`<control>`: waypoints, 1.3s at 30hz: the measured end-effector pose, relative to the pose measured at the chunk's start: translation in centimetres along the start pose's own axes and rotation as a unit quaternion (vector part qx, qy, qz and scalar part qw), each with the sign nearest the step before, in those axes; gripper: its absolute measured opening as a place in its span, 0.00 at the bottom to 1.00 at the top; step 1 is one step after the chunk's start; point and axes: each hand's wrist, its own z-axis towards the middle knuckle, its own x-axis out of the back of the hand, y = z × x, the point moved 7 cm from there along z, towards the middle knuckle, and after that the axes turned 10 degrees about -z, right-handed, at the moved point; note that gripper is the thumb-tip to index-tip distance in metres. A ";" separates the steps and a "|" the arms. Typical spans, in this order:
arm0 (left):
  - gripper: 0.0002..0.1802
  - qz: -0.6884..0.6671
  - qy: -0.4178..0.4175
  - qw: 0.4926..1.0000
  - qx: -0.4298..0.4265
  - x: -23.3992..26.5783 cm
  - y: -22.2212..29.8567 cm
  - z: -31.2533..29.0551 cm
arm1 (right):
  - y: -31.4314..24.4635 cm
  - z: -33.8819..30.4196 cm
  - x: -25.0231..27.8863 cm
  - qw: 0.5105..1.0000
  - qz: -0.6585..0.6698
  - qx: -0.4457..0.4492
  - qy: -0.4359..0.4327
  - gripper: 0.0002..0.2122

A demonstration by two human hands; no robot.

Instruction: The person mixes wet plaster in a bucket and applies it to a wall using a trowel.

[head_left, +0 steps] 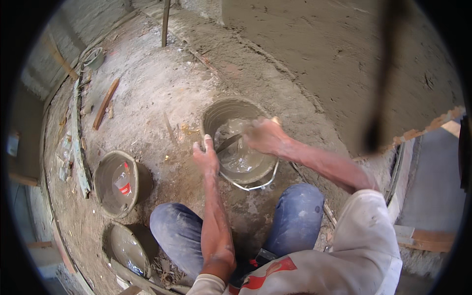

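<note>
Left hand [205, 156]: fingers pinching the rim of the mortar bucket [231, 109]. Right hand [265, 136]: fingers, blurred, wrapped round a trowel [229, 142]. The bucket, on the floor [162, 103], looks heavy and slick; best lifted by its bail handle [247, 188].

Small white lettering on red band of cup [123, 185], cup inside the upper of two left-hand buckets [144, 183]. Shirt [344, 270]: red print [282, 266], wording unclear.
</note>
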 end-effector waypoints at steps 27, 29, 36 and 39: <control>0.35 0.315 -0.354 0.721 -0.505 -3.7 22.4 -4.4 | -1.4 -31.8 -21.6 0.400 0.663 -0.594 0.218 0.12; 0.35 0.216 -0.228 0.826 -0.467 -4.7 21.8 4.2 | -2.3 -33.3 -24.4 0.417 0.636 -0.615 0.208 0.12; 0.38 0.339 -0.354 0.816 -0.307 -13.1 7.6 16.6 | -3.8 -36.1 -22.6 0.487 0.603 -0.606 0.179 0.16; 0.45 0.324 -0.368 0.825 -0.282 -13.9 8.1 16.8 | -4.0 -37.1 -18.8 0.577 0.541 -0.581 0.191 0.21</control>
